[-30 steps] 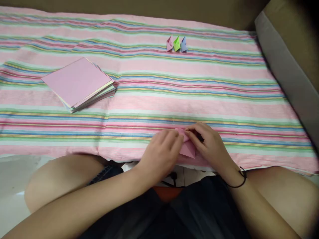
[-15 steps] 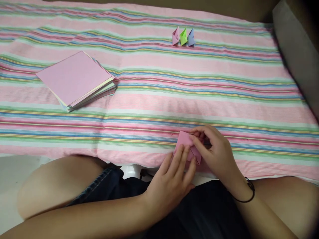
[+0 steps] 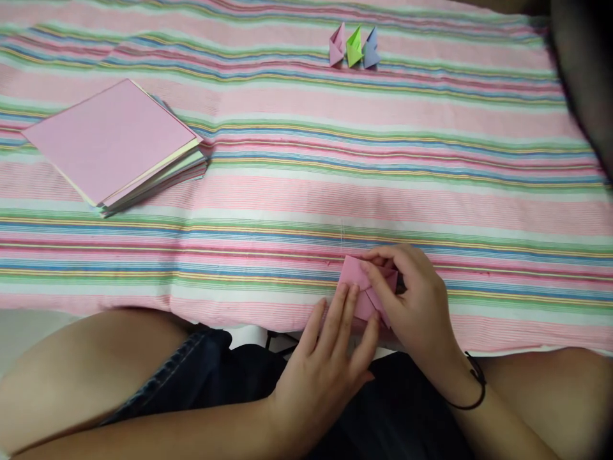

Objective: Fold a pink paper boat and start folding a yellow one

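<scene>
A small folded pink paper (image 3: 357, 275) lies at the near edge of the striped cloth (image 3: 393, 198). My left hand (image 3: 330, 364) rests flat with fingers stretched out, the fingertips pressing the paper's lower left part. My right hand (image 3: 414, 300) is curled over the paper's right side, thumb and fingers pinching a flap. Part of the paper is hidden under both hands.
A stack of square coloured paper sheets (image 3: 112, 144), pink on top, lies at the left. Three small folded paper pieces (image 3: 354, 48), pink, green and blue, stand in a row at the far middle. A dark cushion (image 3: 582, 76) borders the right. My bare knees flank the near edge.
My left hand drew back from on top of the paper and now lies flat with only fingertips on it. The right hand kept its pinch. The view tilted downward.
</scene>
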Action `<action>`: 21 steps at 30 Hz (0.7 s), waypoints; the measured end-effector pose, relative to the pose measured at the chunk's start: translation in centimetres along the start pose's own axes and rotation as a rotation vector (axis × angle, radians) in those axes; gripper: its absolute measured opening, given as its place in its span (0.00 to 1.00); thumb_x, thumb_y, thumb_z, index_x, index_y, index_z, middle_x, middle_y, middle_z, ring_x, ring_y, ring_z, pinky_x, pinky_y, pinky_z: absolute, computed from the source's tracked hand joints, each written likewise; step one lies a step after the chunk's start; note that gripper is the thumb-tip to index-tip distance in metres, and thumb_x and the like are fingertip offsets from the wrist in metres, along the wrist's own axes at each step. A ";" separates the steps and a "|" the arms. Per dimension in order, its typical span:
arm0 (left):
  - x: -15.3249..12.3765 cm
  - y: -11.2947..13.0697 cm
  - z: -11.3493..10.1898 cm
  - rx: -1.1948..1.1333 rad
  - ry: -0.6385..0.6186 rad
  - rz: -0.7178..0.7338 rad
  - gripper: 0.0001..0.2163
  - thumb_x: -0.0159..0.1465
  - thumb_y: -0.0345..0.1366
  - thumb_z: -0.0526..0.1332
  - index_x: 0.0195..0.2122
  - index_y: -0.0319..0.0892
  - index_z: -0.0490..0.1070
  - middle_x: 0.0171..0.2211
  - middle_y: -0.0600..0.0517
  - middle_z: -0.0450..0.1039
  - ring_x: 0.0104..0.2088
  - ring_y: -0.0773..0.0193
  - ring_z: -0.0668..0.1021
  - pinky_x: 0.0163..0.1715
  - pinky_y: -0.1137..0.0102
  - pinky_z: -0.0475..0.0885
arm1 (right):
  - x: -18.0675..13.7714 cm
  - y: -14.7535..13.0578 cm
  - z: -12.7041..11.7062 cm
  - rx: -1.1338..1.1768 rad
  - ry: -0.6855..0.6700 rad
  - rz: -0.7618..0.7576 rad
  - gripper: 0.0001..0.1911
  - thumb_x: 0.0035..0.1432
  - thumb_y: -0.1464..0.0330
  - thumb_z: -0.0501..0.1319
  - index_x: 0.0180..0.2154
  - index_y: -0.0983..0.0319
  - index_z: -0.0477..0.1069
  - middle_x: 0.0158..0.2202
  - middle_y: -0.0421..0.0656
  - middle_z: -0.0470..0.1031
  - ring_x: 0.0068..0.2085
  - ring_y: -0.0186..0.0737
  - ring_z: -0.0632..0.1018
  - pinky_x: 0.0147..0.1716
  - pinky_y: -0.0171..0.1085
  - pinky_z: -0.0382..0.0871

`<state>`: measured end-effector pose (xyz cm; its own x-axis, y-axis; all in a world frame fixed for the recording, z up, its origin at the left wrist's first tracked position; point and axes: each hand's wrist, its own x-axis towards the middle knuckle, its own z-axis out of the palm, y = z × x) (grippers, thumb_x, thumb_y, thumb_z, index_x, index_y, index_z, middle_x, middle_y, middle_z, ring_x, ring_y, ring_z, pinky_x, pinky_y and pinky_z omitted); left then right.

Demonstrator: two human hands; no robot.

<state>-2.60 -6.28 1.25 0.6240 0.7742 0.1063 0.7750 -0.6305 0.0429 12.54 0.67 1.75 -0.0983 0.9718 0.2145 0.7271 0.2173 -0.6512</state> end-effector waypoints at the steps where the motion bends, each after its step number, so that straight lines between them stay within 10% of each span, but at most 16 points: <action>1: 0.0 0.0 0.0 0.001 -0.001 -0.002 0.36 0.60 0.55 0.58 0.63 0.38 0.54 0.63 0.35 0.53 0.64 0.48 0.56 0.58 0.59 0.60 | 0.0 0.0 0.0 -0.003 0.002 0.000 0.04 0.60 0.71 0.58 0.38 0.58 0.69 0.34 0.41 0.71 0.39 0.40 0.72 0.39 0.41 0.65; 21: -0.7 0.4 -0.7 0.092 -0.020 0.039 0.33 0.63 0.54 0.53 0.64 0.41 0.51 0.62 0.39 0.57 0.63 0.51 0.60 0.58 0.59 0.57 | 0.1 -0.1 0.2 -0.051 0.004 -0.008 0.03 0.59 0.69 0.60 0.38 0.59 0.70 0.33 0.41 0.72 0.38 0.40 0.72 0.39 0.41 0.65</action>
<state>-2.76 -7.11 1.88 0.6551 0.7506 0.0864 0.7554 -0.6532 -0.0523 12.32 0.78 1.73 -0.1015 0.9697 0.2222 0.7603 0.2197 -0.6113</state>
